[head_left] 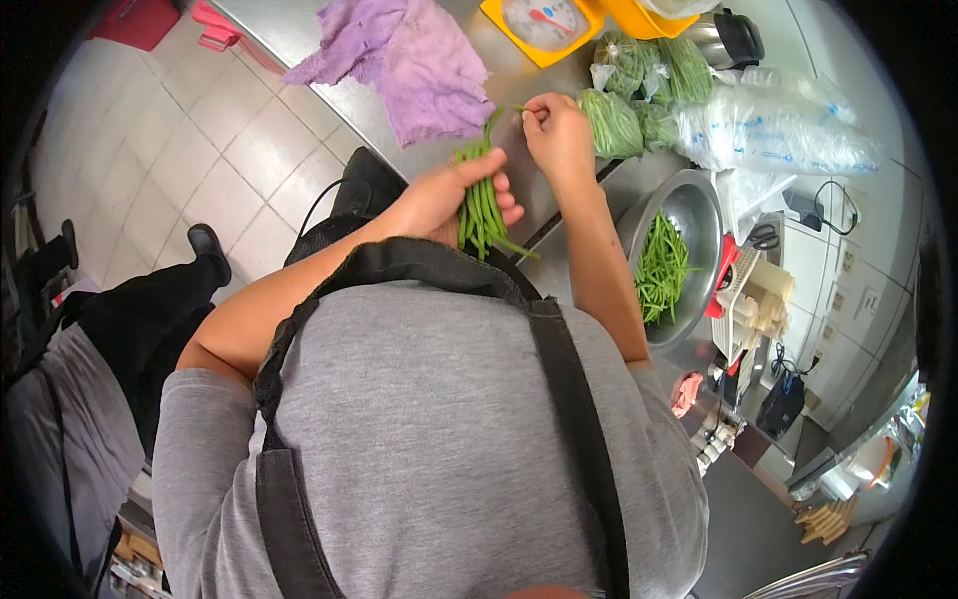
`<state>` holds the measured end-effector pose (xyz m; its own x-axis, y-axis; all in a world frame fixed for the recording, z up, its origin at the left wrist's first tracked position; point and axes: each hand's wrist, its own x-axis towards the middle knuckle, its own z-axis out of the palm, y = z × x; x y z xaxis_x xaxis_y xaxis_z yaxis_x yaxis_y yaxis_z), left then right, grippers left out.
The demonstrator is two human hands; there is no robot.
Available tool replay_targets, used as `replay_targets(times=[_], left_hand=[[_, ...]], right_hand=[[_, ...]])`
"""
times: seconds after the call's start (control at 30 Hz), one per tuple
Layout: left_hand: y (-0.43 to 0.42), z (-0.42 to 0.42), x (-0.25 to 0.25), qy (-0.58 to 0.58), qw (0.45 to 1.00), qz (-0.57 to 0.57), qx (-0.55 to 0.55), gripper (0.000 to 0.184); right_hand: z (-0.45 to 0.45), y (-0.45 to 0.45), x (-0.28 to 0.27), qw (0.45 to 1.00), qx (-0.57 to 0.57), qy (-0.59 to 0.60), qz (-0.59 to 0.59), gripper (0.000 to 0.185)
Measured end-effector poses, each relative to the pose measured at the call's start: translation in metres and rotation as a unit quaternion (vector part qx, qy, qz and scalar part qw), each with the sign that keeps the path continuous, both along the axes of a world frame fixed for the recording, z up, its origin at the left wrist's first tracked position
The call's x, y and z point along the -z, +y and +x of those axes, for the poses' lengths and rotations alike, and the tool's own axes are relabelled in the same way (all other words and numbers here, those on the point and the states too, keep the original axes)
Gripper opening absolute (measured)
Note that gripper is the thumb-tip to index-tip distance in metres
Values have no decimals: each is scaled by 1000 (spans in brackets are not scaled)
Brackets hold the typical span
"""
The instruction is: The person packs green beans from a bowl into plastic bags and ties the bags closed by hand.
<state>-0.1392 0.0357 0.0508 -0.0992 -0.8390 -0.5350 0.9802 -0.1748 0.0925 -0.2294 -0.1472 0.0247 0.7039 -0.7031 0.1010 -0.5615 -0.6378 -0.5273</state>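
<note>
My left hand (439, 200) is wrapped around a bunch of long green beans (482, 212), whose ends stick out above and below the fingers. Just to the right, my right hand (557, 138) pinches the tip of one bean (496, 118) that bends up out of the bunch. A purple cloth (409, 65) lies crumpled on the steel counter beyond my left hand. Near my right forearm stands a metal bowl (707, 225) with cut green beans (662, 268) inside.
Bagged green vegetables (611, 122) and a pile of clear plastic bags (768, 125) sit beyond my right hand. A yellow kitchen scale (544, 25) stands at the back. Another person (90, 389) is at the left on the tiled floor (235, 150).
</note>
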Motion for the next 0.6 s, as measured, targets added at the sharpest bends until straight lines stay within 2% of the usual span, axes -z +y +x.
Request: replay_targets(times=[0.07,0.17,0.2,0.3,0.33,0.43,0.57,0.6], left_hand=[[-3,1,0,-22,998,31,-41,24],[-9,4,-3,-61,993,45,-86,31],[-12,5,-7,-69,992,42,-97,32],[-15,7,-2,-73,993,14,-97,35],[-15,9,2,-72,993,1,-93,37],[-12,13,6,-71,993,-15,-92,36],[-7,21,0,-66,993,4,-102,36],[-7,22,2,-70,992,6,-106,36]], right_hand=[[-5,12,-17,990,75,-57,105,12],[-8,39,-49,955,65,-145,251,14],[-9,53,-60,933,0,-171,315,14],[-5,51,-56,945,12,-182,271,13],[-1,45,-59,989,-30,-111,99,16],[3,22,-21,987,-152,-38,-36,18],[-9,22,-10,992,-100,10,-76,16],[-12,24,-14,999,-44,-4,-14,16]])
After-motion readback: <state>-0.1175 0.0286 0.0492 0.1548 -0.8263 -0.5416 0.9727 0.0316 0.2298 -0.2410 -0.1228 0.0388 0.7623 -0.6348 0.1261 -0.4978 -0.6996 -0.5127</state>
